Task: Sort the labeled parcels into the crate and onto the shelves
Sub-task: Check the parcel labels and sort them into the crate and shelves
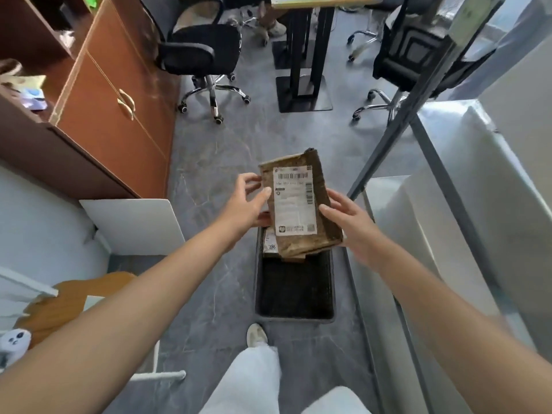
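A brown cardboard parcel with a white barcode label on its face is held above the floor in the middle of the view. My left hand grips its left edge, thumb on the label's side and fingers underneath. My right hand holds its right edge with the fingers spread along it. Directly below sits a dark open crate on the floor. Another labeled parcel lies in the crate's far end, mostly hidden by the held one.
A grey metal shelf rack with white shelves stands to the right. A brown wooden cabinet is at the left, a white board leans below it. Two black office chairs and a desk leg stand ahead. My shoe is near the crate.
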The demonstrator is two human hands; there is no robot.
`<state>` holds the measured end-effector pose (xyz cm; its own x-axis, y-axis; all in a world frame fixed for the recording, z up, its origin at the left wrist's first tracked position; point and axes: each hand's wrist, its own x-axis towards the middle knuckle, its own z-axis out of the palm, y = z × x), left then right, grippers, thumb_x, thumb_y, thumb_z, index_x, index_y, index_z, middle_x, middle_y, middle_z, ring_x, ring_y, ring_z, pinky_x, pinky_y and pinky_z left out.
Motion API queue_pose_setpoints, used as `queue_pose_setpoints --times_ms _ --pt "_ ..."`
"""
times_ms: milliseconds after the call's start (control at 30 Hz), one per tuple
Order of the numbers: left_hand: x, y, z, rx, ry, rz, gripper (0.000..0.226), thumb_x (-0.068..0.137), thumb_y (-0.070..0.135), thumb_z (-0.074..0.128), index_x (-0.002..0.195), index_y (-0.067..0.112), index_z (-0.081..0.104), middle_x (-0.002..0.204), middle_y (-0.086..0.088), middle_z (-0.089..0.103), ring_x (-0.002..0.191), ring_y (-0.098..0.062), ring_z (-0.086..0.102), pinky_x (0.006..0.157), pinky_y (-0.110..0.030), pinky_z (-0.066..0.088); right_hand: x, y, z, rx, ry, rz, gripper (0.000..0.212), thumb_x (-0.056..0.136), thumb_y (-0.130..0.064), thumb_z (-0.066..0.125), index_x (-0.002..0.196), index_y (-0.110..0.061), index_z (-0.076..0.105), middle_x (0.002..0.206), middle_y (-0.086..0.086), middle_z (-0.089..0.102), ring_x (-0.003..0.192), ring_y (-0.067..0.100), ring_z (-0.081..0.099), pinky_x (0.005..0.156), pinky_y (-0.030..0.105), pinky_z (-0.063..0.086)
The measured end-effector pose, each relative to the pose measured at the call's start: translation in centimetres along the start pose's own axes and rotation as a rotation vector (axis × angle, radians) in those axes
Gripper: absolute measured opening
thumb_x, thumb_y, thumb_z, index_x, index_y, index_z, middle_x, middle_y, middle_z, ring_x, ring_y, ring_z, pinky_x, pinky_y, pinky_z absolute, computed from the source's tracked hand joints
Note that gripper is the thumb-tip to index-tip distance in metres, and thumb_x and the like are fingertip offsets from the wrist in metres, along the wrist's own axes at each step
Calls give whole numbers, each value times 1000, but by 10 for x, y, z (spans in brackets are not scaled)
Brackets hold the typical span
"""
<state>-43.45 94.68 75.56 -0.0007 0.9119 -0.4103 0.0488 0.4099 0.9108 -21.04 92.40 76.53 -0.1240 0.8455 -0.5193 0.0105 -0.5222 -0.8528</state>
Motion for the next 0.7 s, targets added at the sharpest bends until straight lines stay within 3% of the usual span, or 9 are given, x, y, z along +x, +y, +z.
queue_pose_setpoints --times_ms 67,133,267,333,433,533,600,700 --pt "19 -2 -3 -6 -22 -37 45 96 27 61 130 35 32 142 -4 46 95 -33 70 63 -41 61 20 1 5 -28 36 2 33 97 -33 60 130 -35 60 117 -4 71 106 19 69 73 33 57" --pt "35 -10 -3 12 -32 -73 52 96 30 61 136 40 29 133 -5 51 93 -31 70 61 -41 61 39 2 5 -82 40 25 31 96 -38 59 127 -35 63 112 -5 73 103 17 70 79 35 58" --pt "71 -51 0 -49 37 -146 32 99 31 55 128 30 42 124 -6 59 99 -19 68 59 -35 60 83 18 -12 -108 107 68 36 92 -51 58 113 -27 74 103 -8 74 95 8 68 75 32 56" --pt "86 -87 3 -136 123 -235 33 99 34 56 128 28 40 124 -5 57 103 -24 67 59 -34 60 111 45 -21 -16 204 77 36 91 -46 62 108 -18 76 106 -2 74 102 11 66 84 35 54" --pt "109 -153 11 -234 251 -334 31 98 34 56 124 31 40 127 -7 55 109 -27 65 64 -37 60 153 108 -23 111 295 136 36 88 -32 71 118 -13 68 113 2 71 108 14 65 94 35 52" --pt "129 -216 27 -314 331 -421 33 99 30 56 126 30 38 132 -10 55 112 -28 64 69 -40 61 187 171 -20 256 306 268 49 90 -46 61 122 -9 62 116 3 71 109 10 65 100 29 48" --pt "138 -257 40 -359 372 -508 35 99 29 56 127 28 36 132 -11 56 110 -27 66 71 -40 61 207 218 -24 377 299 388 55 98 -54 45 125 -9 62 118 3 71 115 13 63 108 38 43" --pt "155 -326 57 -404 425 -583 33 100 25 55 127 25 36 128 -11 59 105 -25 68 73 -37 61 243 288 -39 348 225 500 48 100 -57 36 128 -28 63 126 -5 66 126 16 54 108 57 39"
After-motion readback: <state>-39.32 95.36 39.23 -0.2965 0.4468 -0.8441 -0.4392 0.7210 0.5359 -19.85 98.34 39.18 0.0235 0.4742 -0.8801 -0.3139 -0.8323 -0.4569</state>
